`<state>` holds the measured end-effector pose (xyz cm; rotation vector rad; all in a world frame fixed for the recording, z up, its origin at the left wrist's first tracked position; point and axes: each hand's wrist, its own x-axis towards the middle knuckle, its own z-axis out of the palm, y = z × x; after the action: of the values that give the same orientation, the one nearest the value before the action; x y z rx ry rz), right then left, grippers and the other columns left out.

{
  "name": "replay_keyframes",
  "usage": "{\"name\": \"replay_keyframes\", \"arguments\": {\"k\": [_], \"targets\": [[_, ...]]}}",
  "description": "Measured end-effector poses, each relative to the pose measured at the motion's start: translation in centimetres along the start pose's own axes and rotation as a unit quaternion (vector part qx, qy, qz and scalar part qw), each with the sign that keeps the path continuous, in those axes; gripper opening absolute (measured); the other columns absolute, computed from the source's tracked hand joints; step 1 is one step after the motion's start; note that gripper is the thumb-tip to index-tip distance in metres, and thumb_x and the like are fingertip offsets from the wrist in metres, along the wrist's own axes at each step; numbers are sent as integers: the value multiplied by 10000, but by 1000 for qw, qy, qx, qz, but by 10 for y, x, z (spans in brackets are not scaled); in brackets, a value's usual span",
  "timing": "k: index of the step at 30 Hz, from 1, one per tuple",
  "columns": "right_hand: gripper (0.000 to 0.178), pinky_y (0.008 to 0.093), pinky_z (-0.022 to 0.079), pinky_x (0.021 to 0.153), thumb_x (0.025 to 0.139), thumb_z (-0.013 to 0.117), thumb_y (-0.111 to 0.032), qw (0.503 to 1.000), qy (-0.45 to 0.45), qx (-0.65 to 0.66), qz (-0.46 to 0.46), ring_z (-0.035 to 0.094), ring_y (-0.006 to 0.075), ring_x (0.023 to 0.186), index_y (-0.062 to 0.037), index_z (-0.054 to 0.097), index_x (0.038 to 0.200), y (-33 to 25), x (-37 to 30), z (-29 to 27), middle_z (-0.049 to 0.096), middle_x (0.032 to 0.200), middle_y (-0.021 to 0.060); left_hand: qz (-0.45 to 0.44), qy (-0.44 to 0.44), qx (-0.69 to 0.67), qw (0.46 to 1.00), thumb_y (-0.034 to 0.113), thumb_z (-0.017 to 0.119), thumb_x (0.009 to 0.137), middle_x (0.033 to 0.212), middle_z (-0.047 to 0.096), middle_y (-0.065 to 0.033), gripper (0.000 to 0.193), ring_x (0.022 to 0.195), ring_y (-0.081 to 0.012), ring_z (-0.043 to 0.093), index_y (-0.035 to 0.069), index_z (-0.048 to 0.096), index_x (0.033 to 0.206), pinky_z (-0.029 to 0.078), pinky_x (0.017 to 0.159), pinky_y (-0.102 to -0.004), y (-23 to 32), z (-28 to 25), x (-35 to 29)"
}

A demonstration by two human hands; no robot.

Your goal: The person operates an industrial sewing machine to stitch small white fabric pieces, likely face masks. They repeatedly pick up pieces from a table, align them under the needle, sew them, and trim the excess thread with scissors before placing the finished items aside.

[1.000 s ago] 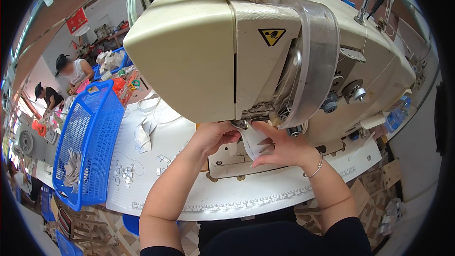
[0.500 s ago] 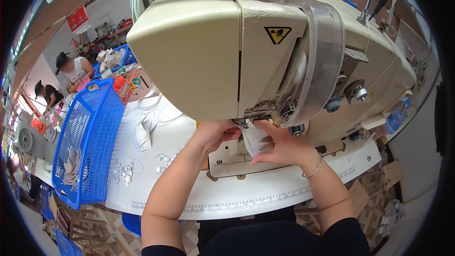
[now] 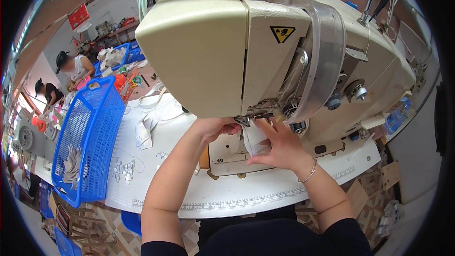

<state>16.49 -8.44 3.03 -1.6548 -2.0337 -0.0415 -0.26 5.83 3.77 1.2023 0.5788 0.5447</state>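
Observation:
A folded piece of white fabric (image 3: 255, 138) lies under the presser foot (image 3: 242, 120) of a cream sewing machine (image 3: 199, 52). My right hand (image 3: 288, 150) grips the fabric from its right side, thumb at the near end and fingers near the foot. At the left of the foot is my left hand (image 3: 215, 129), its fingers curled together close to the fabric's edge. The machine head partly hides those fingertips, so what they pinch cannot be made out. A metal thread take-up lever (image 3: 303, 58) shows behind the clear guard (image 3: 324, 61).
A tall blue basket (image 3: 90, 137) with fabric pieces stands left on the white table (image 3: 166, 185). Small metallic pieces (image 3: 124, 171), a loose white fabric piece (image 3: 144, 132) and white strips (image 3: 163, 109) lie beside it. Two people (image 3: 78, 68) sit far left.
The take-up lever now shows higher behind the guard. My right hand has shifted slightly left with the fabric. My left hand stays by the presser foot. The view has moved a little.

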Motion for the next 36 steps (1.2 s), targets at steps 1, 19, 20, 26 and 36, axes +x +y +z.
{"name": "replay_keyframes", "arguments": {"k": [1, 19, 20, 26, 36], "targets": [[918, 379, 481, 675, 492, 787, -556, 999, 39, -14, -8, 579, 298, 854, -114, 469, 1232, -2, -2, 4, 533, 1033, 122, 0, 20, -9, 1000, -53, 556, 755, 782, 608, -90, 180, 635, -153, 602, -9, 581, 927, 512, 554, -238, 0, 1, -1], [172, 395, 466, 612, 597, 618, -94, 946, 314, 53, -53, 575, 307, 676, -63, 607, 766, 58, 19, 19, 597, 742, 98, 565, 170, 541, 599, -70, 663, 587, 968, 569, -76, 427, 904, -271, 569, 36, 609, 997, 495, 723, -311, -54, 29, -33], [175, 395, 467, 613, 600, 617, -93, 945, 318, 61, -51, 576, 307, 680, -62, 607, 772, 57, 19, 20, 598, 746, 97, 570, 170, 542, 593, -71, 659, 590, 967, 574, -75, 415, 908, -267, 571, 32, 615, 989, 497, 723, -311, -55, 29, -31], [182, 392, 473, 618, 630, 614, -85, 952, 304, 20, -38, 589, 302, 704, -65, 611, 811, 62, 24, 23, 607, 761, 90, 579, 182, 552, 572, -62, 663, 594, 934, 601, -70, 372, 910, -257, 580, 14, 636, 958, 502, 723, -307, -55, 31, -33], [245, 376, 477, 656, 671, 677, -176, 958, 282, 49, -22, 601, 292, 769, -54, 612, 873, 65, 29, 26, 620, 832, 92, 565, 204, 539, 590, -37, 684, 596, 897, 606, -52, 334, 895, -244, 586, 41, 640, 918, 501, 715, -300, -52, 33, -30]]}}
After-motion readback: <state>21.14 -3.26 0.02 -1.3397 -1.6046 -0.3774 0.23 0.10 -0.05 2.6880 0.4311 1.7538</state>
